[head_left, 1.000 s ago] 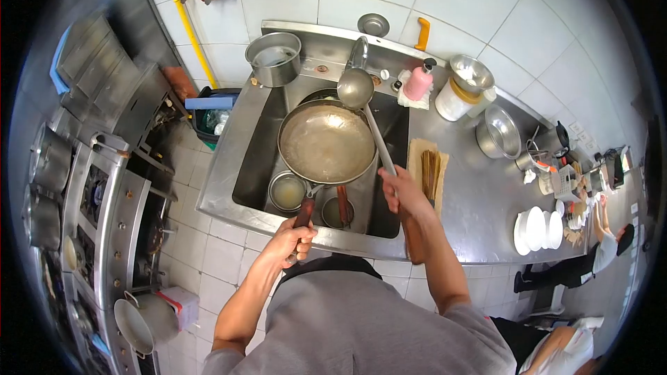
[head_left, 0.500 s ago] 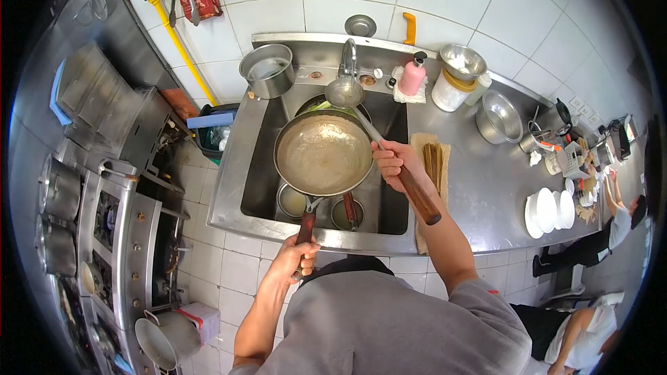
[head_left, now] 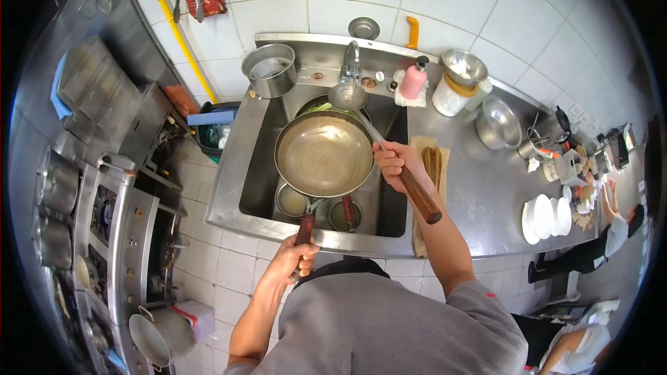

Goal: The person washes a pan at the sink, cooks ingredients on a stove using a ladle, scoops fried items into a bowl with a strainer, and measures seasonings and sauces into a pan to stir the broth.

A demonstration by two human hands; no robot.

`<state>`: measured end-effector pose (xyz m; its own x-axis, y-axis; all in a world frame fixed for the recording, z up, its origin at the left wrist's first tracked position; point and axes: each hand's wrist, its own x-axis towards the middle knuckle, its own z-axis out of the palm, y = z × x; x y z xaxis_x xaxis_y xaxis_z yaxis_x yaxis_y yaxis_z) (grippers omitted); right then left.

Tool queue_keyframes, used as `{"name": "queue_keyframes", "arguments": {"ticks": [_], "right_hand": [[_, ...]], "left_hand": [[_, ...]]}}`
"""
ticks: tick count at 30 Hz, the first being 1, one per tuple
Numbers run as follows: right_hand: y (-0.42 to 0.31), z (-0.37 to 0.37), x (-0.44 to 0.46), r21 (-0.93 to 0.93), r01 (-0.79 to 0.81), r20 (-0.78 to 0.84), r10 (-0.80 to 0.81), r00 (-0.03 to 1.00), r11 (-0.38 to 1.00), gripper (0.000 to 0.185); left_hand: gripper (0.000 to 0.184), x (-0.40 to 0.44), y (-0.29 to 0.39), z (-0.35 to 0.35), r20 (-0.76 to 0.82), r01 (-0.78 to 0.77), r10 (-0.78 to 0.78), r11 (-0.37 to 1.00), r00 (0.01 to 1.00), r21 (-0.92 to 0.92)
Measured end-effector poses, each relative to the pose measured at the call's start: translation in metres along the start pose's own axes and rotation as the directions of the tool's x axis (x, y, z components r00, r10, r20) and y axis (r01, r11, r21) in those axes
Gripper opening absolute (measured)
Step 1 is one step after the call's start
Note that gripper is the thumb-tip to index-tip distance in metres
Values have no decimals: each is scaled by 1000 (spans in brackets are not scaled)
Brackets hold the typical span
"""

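Note:
My left hand (head_left: pixel 294 261) is wrapped round the dark wooden handle of a wok (head_left: pixel 325 155), whose pan is over the sink (head_left: pixel 389 208). A thin wet film seems to shine inside the wok. In my right hand (head_left: pixel 397 164) is a long-handled ladle (head_left: pixel 347 96) with a wooden grip; its bowl is under the faucet (head_left: pixel 351 55), just beyond the wok's far rim. Behind the wok, another pan with green bits in it is partly hidden. Lower in the sink are a small pot of cloudy liquid (head_left: pixel 290 201) and a wooden-handled utensil (head_left: pixel 349 212) in a round container.
A steel pot (head_left: pixel 269 71) stands at the sink's back left corner. Along the right counter are a pink pump bottle (head_left: pixel 415 80), a bamboo brush (head_left: pixel 432 167) on a cloth, a steel bowl (head_left: pixel 499 122) and white dishes (head_left: pixel 536 219). A stove is left; two people are at right.
The view has shifted slightly. The wok and ladle stay in my hands in nearly the same place, and the film inside the wok looks a little different.

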<state>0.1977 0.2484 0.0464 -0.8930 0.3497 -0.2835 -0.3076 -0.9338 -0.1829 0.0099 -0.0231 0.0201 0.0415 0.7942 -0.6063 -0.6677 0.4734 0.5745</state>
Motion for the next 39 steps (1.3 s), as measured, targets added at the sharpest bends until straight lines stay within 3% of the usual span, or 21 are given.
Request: {"name": "queue_keyframes", "arguments": {"ticks": [13,39], "right_hand": [[-3,-4,-1,32,-21,49,19,999,999,23],[-6,0,-3,39,-5,-2,5,1000,999,22]], "left_hand": [[18,0,4,2,7,-9,8,1000,1000,22],[14,8,5,-4,40,-13,12,999,999,36]]}}
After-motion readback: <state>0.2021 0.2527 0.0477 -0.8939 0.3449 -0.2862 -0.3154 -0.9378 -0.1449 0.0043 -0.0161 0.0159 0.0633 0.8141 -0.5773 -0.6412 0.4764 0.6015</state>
